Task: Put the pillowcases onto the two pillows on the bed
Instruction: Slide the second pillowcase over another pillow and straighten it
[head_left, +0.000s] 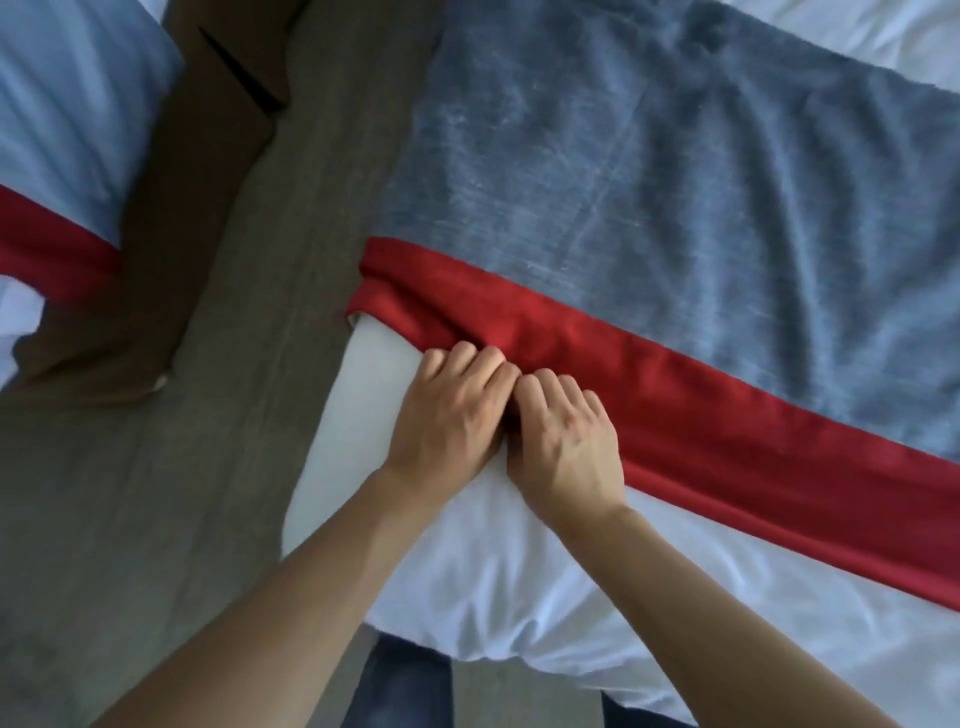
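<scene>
Left hand (447, 415): fingers curled, red hem of the pillowcase (649, 171) is gripped.
Right hand (566, 441): touching the left, at its 3 o'clock; fingers curled on the same hem.
Pillowcase: blue-grey, red-banded, spread at 12 o'clock of the hands.
Pillow (493, 582): white, its near end is left uncovered at 6 o'clock.
Second pillow (62, 104): seen at 10 o'clock, across the floor (156, 519).

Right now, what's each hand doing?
Left hand: closed, fingers curled on the pillowcase's red band.
Right hand: closed on the same red band, beside the left.
</scene>
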